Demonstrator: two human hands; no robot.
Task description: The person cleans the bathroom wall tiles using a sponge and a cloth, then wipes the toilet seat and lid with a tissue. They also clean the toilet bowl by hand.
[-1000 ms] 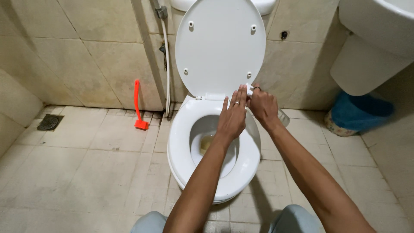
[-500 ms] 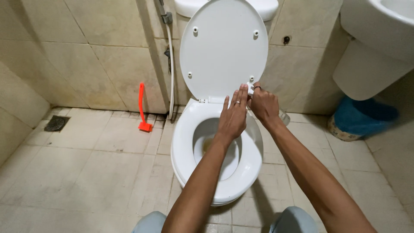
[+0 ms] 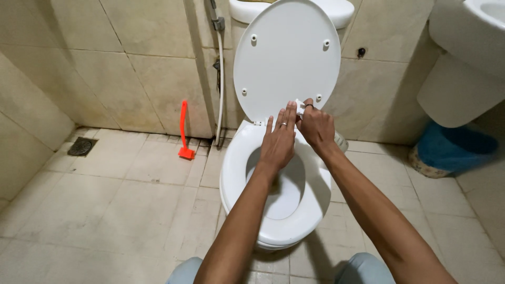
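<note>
Since the earlier frame both hands sit in much the same spot at the back of the seat, and the view has drifted slightly, so the toilet now lies nearer the centre. I see my left hand (image 3: 279,142) stretched flat, fingers (image 3: 282,120) released and straight, a ring on one, hovering over the rear of the white oval plastic toilet seat (image 3: 239,168). My right hand (image 3: 317,128) is just beside it, fingers (image 3: 309,104) pinched around a small white object (image 3: 300,107) near the hinge, at the foot of the raised white plastic lid (image 3: 286,58). An orange plastic brush (image 3: 184,131) leans on the beige tiled wall (image 3: 131,63), well apart to the left. A blue bin (image 3: 452,152) stands under the white ceramic washbasin (image 3: 463,68).
</note>
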